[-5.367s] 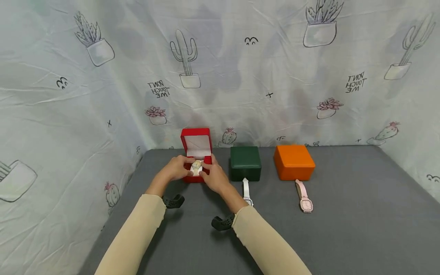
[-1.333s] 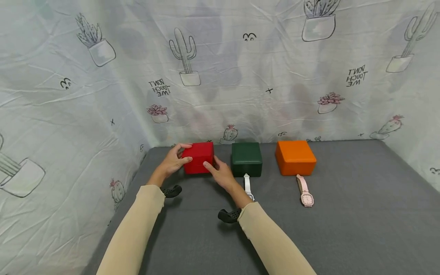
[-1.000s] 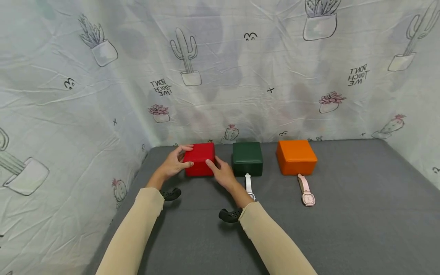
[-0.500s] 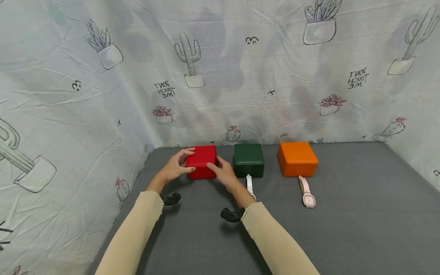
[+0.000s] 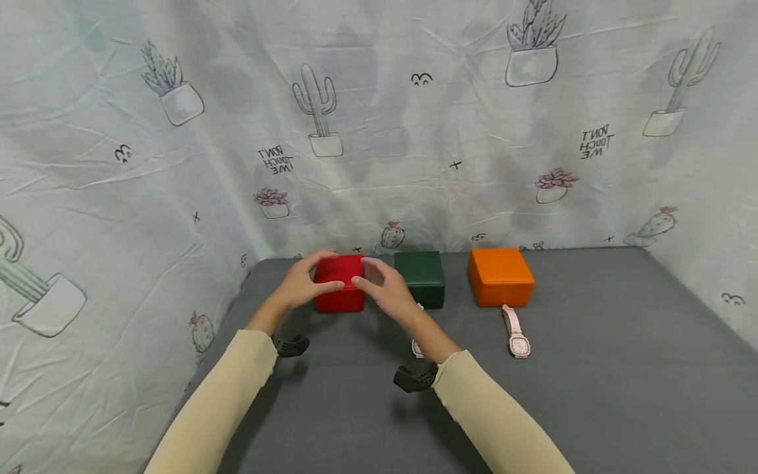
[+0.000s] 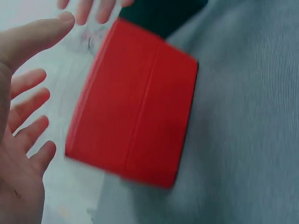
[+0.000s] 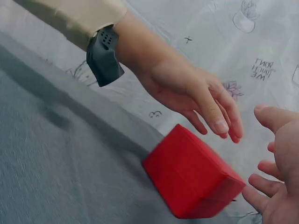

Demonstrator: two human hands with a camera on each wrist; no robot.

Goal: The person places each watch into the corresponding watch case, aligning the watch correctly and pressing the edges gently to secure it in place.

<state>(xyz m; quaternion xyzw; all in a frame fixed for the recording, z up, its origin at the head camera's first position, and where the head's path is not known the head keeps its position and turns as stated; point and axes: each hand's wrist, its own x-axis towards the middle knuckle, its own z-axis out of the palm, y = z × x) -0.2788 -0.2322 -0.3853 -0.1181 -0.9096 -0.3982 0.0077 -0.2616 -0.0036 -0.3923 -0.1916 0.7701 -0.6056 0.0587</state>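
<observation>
Left hand [image 5: 298, 285] and right hand [image 5: 391, 289], loosely spread apart, have lifted off the closed, seamed red box [image 5: 339, 301].

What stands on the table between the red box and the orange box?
The green box stands between the red box and the orange box, as the head view shows.

Soft even light, faint shadows on table [image 5: 592, 395] — red box [image 6: 126, 107] blurred in left wrist view
</observation>
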